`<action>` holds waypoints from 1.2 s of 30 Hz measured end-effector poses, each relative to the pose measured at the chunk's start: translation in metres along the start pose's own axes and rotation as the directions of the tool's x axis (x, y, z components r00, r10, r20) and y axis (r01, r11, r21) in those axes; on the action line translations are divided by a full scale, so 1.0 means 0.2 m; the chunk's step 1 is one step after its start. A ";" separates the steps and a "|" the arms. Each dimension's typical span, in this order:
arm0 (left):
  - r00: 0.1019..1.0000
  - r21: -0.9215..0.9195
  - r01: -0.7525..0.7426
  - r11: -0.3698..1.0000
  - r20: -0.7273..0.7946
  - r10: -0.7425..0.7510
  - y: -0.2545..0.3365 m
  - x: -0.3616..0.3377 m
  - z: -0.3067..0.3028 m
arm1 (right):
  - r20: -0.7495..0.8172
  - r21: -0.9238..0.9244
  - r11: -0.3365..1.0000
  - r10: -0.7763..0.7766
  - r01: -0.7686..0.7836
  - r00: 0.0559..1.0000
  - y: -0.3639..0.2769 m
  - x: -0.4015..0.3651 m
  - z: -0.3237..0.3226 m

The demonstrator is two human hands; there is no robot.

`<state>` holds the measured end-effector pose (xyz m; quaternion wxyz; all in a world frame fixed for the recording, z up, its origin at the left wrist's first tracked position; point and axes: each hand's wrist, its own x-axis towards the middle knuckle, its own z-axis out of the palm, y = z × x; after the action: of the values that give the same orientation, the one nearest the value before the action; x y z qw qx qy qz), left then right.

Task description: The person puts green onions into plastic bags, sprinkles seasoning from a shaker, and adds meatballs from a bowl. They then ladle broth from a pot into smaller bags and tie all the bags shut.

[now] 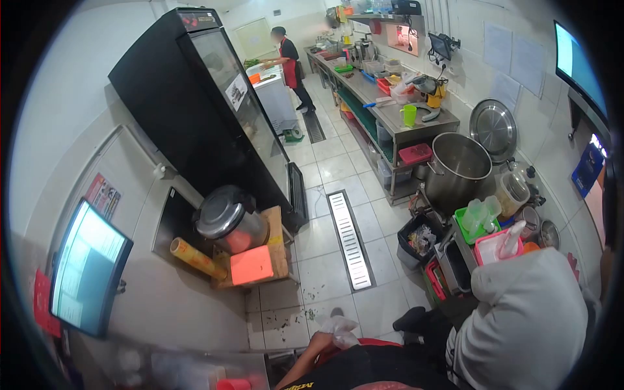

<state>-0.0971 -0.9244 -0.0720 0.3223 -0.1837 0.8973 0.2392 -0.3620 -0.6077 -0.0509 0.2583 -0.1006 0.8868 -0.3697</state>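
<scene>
At the bottom centre, my left hand [319,342] is closed on a clear plastic bag [342,331], which looks crumpled. The forearm comes up from the lower left, beside a black shirt and a strip of red cloth. My right hand does not show. Below the bag, pale floor tiles carry scattered green scraps [286,318]. To the left of my arm lies a steel counter [250,370] with a red container [233,384] at the bottom edge.
A person in a grey hood [526,318] stands close on the right. A bin [419,240], a large pot [461,162] and a steel workbench [390,117] line that side. Left are a black fridge [175,110] and a cooker [231,218]. Another person [290,62] works far back.
</scene>
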 end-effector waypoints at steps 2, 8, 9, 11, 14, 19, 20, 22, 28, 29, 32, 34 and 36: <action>0.994 -0.122 -0.090 0.988 -0.069 0.082 0.10 0.07 -0.21 | -0.008 0.010 0.999 0.039 -0.039 0.999 0.01 0.08 -0.01; 0.972 -0.165 -0.219 0.962 -0.124 0.200 0.20 0.58 -0.66 | -0.085 0.070 0.961 0.274 -0.269 0.958 0.09 0.14 -0.03; 0.922 -0.079 -0.369 0.926 -0.154 0.355 0.14 0.76 -0.66 | -0.097 0.086 0.946 0.321 -0.314 0.942 0.08 0.13 -0.03; 0.860 -0.062 -0.487 0.871 -0.209 0.466 0.09 1.06 -0.73 | -0.117 0.131 0.911 0.407 -0.392 0.906 0.05 0.10 -0.02; 0.910 -0.233 -0.414 0.880 -0.120 0.397 0.17 1.22 -1.08 | -0.097 0.217 0.851 0.505 -0.477 0.857 -0.05 0.02 0.06; 0.898 0.000 -0.437 0.900 -0.066 0.436 0.35 1.41 -1.53 | 0.163 0.387 0.689 0.602 -0.612 0.781 -0.25 -0.03 0.30; 0.856 0.058 -0.511 0.858 -0.056 0.514 0.36 1.51 -1.53 | 0.254 0.425 0.637 0.598 -0.643 0.760 -0.29 -0.04 0.35; 0.843 0.042 -0.534 0.844 -0.050 0.536 0.42 1.56 -1.57 | 0.340 0.459 0.593 0.570 -0.661 0.748 -0.37 -0.05 0.43; 0.774 0.202 -0.630 0.750 0.083 0.628 0.59 1.63 -1.67 | 0.022 0.554 0.684 0.559 -0.475 0.829 -0.49 0.24 0.31; 0.792 0.206 -0.611 0.765 0.161 0.589 0.63 1.65 -1.66 | 0.045 0.530 0.716 0.511 -0.454 0.858 -0.53 0.31 0.23; 0.735 0.225 -0.678 0.700 0.185 0.653 0.83 1.60 -1.72 | -0.097 0.407 0.877 0.320 -0.256 0.942 -0.73 0.55 -0.02; 0.667 0.245 -0.745 0.621 0.227 0.710 0.97 1.57 -1.79 | -0.112 0.309 0.948 0.116 -0.077 0.987 -0.82 0.70 -0.18; 0.607 0.264 -0.790 0.554 0.209 0.767 1.08 1.64 -1.76 | -0.093 0.185 0.968 -0.156 0.171 0.983 -0.70 0.92 -0.24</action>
<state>-0.6114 -0.9983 0.0142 0.2400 0.2970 0.9002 0.2093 -0.5451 -0.7456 0.0055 0.2007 -0.1336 0.8450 -0.4773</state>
